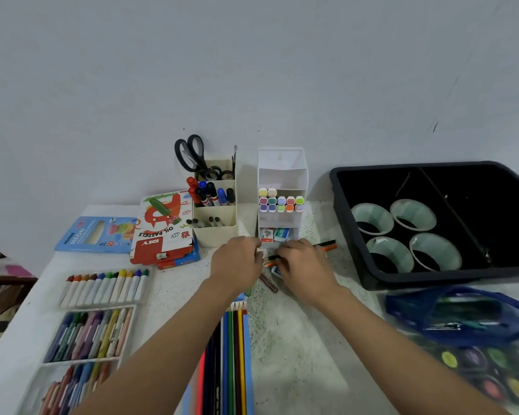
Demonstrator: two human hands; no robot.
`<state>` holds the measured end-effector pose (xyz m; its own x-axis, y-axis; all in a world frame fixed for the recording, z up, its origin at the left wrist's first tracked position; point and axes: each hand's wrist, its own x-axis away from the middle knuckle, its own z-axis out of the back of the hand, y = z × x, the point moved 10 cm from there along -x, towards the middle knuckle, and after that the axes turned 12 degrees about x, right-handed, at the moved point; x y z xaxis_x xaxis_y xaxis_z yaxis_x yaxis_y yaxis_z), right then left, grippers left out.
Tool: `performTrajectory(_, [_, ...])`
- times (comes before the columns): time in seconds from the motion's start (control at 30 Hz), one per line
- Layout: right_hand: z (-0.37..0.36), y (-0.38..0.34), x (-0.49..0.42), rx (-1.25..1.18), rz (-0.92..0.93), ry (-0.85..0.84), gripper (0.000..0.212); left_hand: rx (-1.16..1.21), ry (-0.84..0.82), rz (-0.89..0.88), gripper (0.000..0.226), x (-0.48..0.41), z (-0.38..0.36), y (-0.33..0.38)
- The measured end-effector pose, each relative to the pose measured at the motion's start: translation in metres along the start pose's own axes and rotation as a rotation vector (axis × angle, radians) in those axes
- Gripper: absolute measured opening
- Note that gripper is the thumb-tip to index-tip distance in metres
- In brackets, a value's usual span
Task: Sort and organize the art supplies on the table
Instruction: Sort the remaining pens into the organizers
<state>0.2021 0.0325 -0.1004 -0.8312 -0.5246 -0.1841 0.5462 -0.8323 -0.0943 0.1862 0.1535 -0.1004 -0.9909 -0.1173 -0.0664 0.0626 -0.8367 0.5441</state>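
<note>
Nearest edge: a row of coloured pencils lies points away from us, with crayon trays to its left and a bagged paint palette to its right.
Left grip: the left grip sits knuckles up at the pencil tips. Its fingers are hidden, so we cannot tell whether it holds anything.
Right grip: the right grip is curled over a bundle of orange-and-black pencils, whose ends stick out past it.
Step in hand: we judge we are gathering and squaring loose pencils just in front of the white organiser.
Next move: it calls for lifting the bundle as one with the tips even, and for a free compartment.
Worktop: the worktop is white and speckled.
Further back: a beige caddy holds markers and scissors; a black bin holds tape rolls.
Room: a plain pale wall.
</note>
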Motion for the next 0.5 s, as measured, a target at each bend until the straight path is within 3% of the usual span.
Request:
performTrajectory(0.13, [-0.004,0.005,-0.001,0.013,-0.008,-0.031,0.024,0.015,0.069,0.097,0.013,-0.006,-0.005,-0.018])
performTrajectory(0.5, [0.006,0.008,-0.008,0.067,0.114,-0.043,0.022,-0.066,0.075,0.091,0.023,-0.014,-0.005,-0.020])
